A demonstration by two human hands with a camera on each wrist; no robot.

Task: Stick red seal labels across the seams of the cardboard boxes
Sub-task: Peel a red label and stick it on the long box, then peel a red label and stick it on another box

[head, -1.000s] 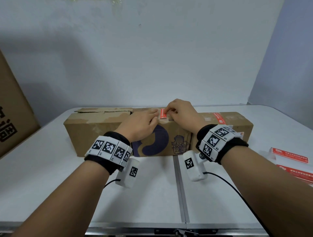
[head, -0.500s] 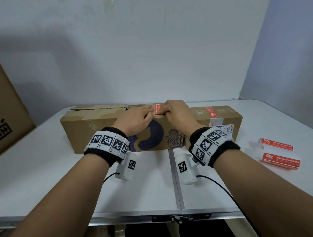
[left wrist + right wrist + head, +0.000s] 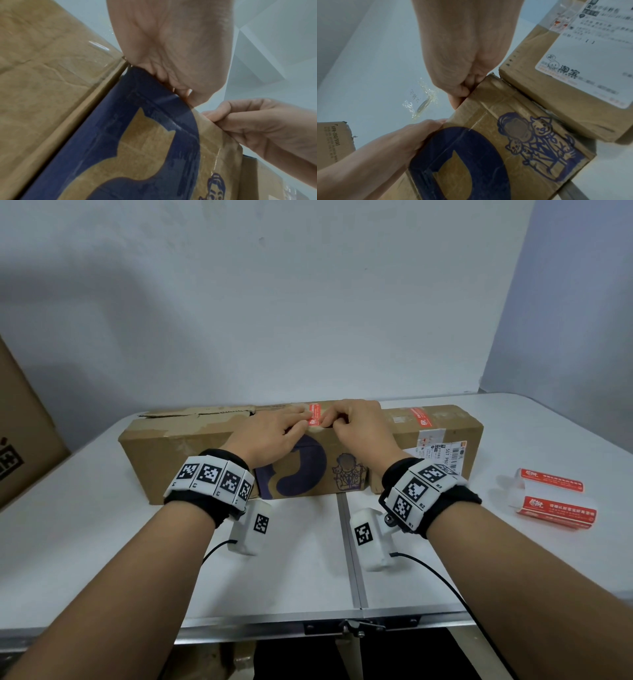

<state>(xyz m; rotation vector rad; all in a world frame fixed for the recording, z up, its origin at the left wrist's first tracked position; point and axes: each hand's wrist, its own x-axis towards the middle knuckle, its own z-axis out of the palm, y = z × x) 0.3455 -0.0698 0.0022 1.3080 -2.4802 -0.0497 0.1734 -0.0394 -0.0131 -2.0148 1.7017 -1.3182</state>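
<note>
Centre frame: our left hand (image 3: 270, 433) presses, right hand (image 3: 359, 426) pinches the red label (image 3: 314, 414); let's rub it flat over the cardboard box (image 3: 329, 453) seam.

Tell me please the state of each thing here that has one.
Middle box, taped shut.
Label, on its top, touched from both sides.
Left hand, presses label.
Right hand, pinches label.
Right box, seal already stuck on top.
Left box, top flap torn.
Strips, lying on table, untouched.

Boxes (image 3: 178, 453) in a row on table (image 3: 102, 542), seal label (image 3: 314, 414) atop middle, label strips (image 3: 556, 510) right
</note>
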